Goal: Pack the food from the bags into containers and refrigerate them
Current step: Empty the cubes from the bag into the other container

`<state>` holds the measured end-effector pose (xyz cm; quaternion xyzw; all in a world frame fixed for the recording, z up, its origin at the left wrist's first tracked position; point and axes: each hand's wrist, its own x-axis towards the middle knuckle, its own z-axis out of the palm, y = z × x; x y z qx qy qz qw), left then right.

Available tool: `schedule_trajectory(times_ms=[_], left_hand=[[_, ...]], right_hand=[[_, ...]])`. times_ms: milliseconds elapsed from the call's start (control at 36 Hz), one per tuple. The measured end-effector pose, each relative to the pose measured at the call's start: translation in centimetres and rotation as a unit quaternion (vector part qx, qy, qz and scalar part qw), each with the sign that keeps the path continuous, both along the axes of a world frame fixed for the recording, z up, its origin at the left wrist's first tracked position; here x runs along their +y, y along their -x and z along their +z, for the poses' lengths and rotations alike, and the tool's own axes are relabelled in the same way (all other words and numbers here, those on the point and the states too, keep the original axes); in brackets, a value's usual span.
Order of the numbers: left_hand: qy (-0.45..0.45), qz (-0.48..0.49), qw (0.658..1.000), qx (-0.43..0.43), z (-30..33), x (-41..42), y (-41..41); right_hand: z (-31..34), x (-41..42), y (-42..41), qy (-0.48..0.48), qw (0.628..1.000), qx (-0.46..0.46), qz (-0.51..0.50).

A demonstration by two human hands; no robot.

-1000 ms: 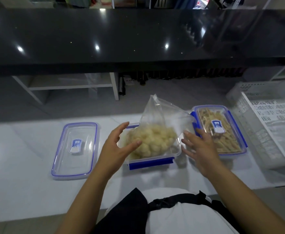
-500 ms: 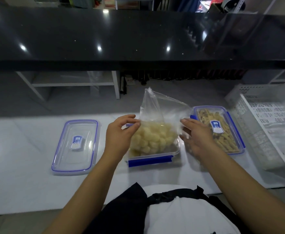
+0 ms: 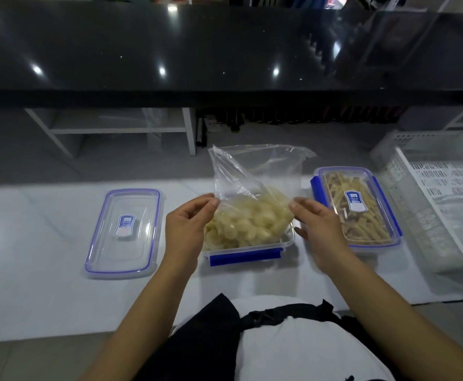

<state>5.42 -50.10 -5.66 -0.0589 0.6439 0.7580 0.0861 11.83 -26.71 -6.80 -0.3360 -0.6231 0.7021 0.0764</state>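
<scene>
Head view, left to right: loose lid (image 3: 124, 232) flat on white counter (image 3: 32, 270); left hand (image 3: 187, 229) pinches clear bag (image 3: 255, 193) edge, pale food inside, bag sitting in open container (image 3: 248, 253); right hand (image 3: 321, 229) pinches opposite edge; closed container (image 3: 355, 206); white basket (image 3: 430, 193).

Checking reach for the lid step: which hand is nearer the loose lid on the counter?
Left. The left hand pinches the bag just right of the lid, with bare counter between them. The right hand holds the bag's far side, beyond the open container.
</scene>
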Motion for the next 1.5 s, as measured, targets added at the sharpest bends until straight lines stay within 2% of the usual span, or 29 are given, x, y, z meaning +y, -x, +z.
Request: schedule_trajectory(times_ms=[167,222,417,556,722,889,1000,1222,1500], left_hand=[[0.020,-0.039,0.999,0.012,0.0,0.5,0.0],[0.021,-0.021,0.999,0.029,0.3,0.8,0.1],[-0.049,0.039,0.995,0.072,1.9,-0.4,1.3],[-0.064,0.038,0.997,0.013,0.9,-0.5,0.8],[-0.014,-0.016,1.000,-0.005,0.0,-0.9,0.4],[0.047,-0.019,0.999,0.018,0.1,-0.2,0.1],[0.024,0.008,0.999,0.046,0.8,-0.1,0.3],[-0.035,0.014,0.997,0.061,2.2,-0.3,0.3],[-0.026,0.006,0.998,0.065,2.7,-0.3,-0.1]], right_hand=[[0.8,-0.1,1.1,-0.019,1.000,0.014,-0.019],[1.6,-0.2,1.5,-0.017,0.999,0.025,-0.026],[4.6,0.0,2.2,0.000,0.989,0.146,0.001],[3.3,0.1,2.5,-0.007,0.996,0.085,0.039],[1.3,-0.3,1.1,-0.049,0.996,0.049,0.062],[1.9,-0.7,1.7,-0.097,0.992,0.033,0.077],[2.6,-1.0,2.1,-0.122,0.988,0.071,0.064],[4.0,-0.7,1.6,-0.089,0.989,0.103,0.058],[5.1,-1.4,1.5,-0.027,0.994,0.094,0.056]])
